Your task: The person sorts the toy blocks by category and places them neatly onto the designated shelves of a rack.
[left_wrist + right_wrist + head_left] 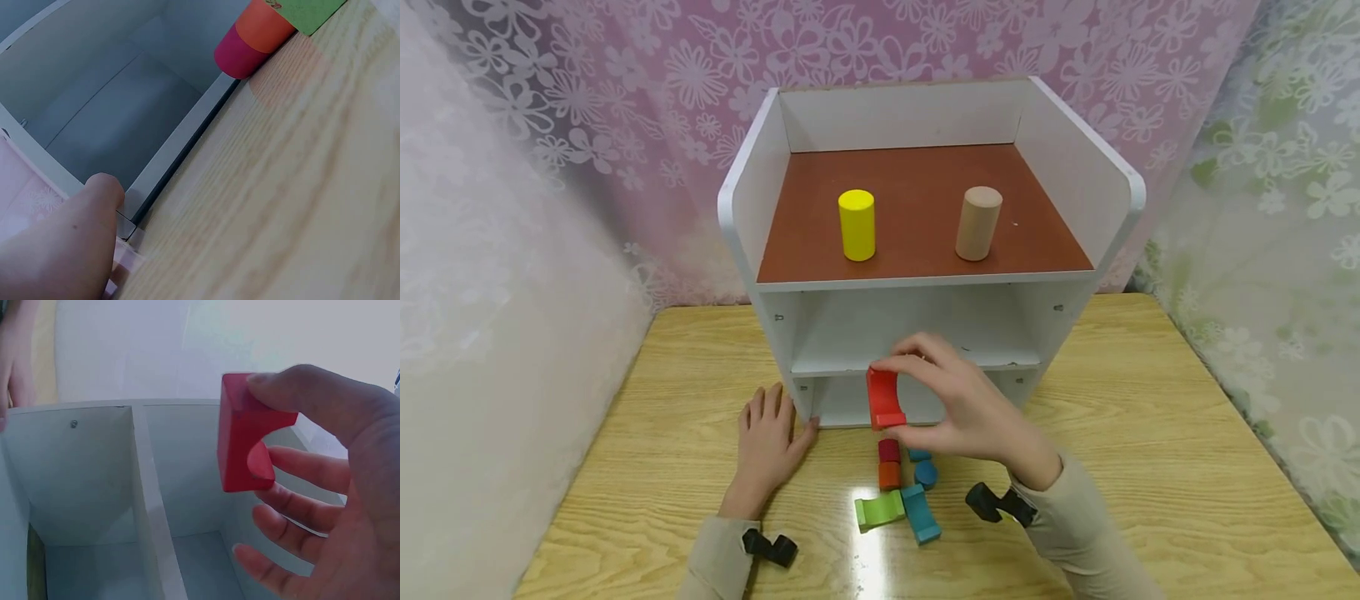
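Observation:
A red arch block [884,400] is pinched between the thumb and fingers of my right hand [958,400], held up in front of the white shelf unit [917,282]. The right wrist view shows the same red arch block [240,440], its curved cut-out facing the palm. My left hand [767,442] lies on the table with fingers spread, at the shelf's lower left front corner. Its thumb [94,219] touches that corner in the left wrist view. On the shelf's brown top stand a yellow cylinder [857,225] and a plain wooden cylinder [978,223].
On the wooden table [685,400], before the shelf, lie a dark red and an orange block [889,476], a green arch block [880,510], a blue arch block [921,515] and a blue cylinder [926,475]. Another blue piece is partly hidden by the right hand. A floral curtain [700,150] hangs behind.

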The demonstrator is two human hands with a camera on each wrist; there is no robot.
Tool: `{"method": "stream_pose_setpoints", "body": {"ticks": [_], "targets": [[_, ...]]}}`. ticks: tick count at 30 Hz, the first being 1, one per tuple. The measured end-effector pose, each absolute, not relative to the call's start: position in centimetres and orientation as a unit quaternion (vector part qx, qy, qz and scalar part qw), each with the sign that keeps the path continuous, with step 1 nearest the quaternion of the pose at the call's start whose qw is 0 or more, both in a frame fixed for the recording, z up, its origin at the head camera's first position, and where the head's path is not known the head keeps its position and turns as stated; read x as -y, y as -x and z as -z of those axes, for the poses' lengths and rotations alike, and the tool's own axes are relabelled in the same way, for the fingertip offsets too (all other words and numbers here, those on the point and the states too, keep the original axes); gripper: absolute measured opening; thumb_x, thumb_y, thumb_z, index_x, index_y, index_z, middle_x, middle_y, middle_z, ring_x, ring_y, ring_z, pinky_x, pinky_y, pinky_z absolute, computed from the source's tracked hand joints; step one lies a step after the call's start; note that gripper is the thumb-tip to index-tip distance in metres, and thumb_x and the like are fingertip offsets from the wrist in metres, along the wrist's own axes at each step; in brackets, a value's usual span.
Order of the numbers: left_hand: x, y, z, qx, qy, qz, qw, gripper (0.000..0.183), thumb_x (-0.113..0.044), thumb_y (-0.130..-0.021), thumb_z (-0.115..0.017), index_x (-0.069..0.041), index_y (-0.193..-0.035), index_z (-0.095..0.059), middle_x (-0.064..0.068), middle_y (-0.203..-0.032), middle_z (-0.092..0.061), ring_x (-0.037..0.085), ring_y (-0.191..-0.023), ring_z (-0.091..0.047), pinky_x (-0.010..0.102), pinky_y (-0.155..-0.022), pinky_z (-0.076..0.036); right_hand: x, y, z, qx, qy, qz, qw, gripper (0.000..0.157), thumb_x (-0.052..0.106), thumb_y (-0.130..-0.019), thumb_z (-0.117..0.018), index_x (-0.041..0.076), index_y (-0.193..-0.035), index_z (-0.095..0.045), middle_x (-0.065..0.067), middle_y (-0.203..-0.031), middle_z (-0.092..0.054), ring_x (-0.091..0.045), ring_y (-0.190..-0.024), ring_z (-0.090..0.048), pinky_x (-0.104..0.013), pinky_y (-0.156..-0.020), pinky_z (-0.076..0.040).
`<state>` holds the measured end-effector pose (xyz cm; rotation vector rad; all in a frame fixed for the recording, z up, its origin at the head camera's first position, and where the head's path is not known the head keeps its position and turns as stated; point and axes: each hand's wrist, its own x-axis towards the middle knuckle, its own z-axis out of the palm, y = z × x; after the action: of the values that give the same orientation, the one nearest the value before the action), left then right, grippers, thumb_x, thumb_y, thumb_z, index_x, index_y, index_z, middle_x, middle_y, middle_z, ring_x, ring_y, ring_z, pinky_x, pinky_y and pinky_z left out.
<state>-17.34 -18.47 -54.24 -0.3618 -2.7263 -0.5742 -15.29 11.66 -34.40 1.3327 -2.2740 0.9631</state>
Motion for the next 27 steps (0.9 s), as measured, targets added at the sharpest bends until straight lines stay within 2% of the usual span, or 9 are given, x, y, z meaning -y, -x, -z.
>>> {"method": "stream_pose_setpoints", "body": {"ticks": [8,13,23,27], "targets": [[18.5,17.2,54.1,0.958,0.125,0.202,0.161,0.064,-0.050,-0.094,-0.054,-0.006,-0.141,-0.048,0.021,-0.146,-0.040,0.050,-0.135,-0.030,0.065,-0.107,-0.023,-9.9,18.3,33.6,0.790,-0.456,-0.363,0.190,0.057,0.023,-0.075,-0.085,0.006,-0.125,-0.064,-0.007,-0.120,-0.058,-0.020,-0.110,-0.053,-0.036,-0.084,-0.052],[18.5,17.3,54.2,0.957,0.126,0.201,0.164,0.062,-0.049,-0.094,-0.054,-0.006,-0.138,-0.051,0.021,-0.146,-0.041,0.050,-0.135,-0.031,0.065,-0.106,-0.023,-9.1,19.8,33.8,0.794,-0.440,-0.374,0.190,0.056,0.021,-0.076,-0.084,0.005,-0.126,-0.065,-0.009,-0.122,-0.057,-0.020,-0.111,-0.051,-0.036,-0.089,-0.050],[18.4,17.2,54.0,0.958,0.125,0.201,0.163,0.060,-0.049,-0.095,-0.054,-0.006,-0.136,-0.053,0.021,-0.145,-0.042,0.049,-0.135,-0.031,0.066,-0.106,-0.024,-8.0,21.3,34.6,0.844,-0.368,-0.376,0.105,0.057,0.024,-0.080,-0.083,0.011,-0.132,-0.064,-0.003,-0.131,-0.053,-0.017,-0.118,-0.048,-0.040,-0.098,-0.045],[18.4,17.2,53.9,0.959,0.124,0.200,0.160,0.059,-0.049,-0.095,-0.054,-0.006,-0.135,-0.053,0.021,-0.146,-0.041,0.049,-0.135,-0.030,0.066,-0.106,-0.023,-7.7,21.5,34.7,0.855,-0.346,-0.376,0.086,0.057,0.025,-0.080,-0.083,0.011,-0.132,-0.064,-0.002,-0.131,-0.053,-0.018,-0.117,-0.049,-0.040,-0.097,-0.046]]}}
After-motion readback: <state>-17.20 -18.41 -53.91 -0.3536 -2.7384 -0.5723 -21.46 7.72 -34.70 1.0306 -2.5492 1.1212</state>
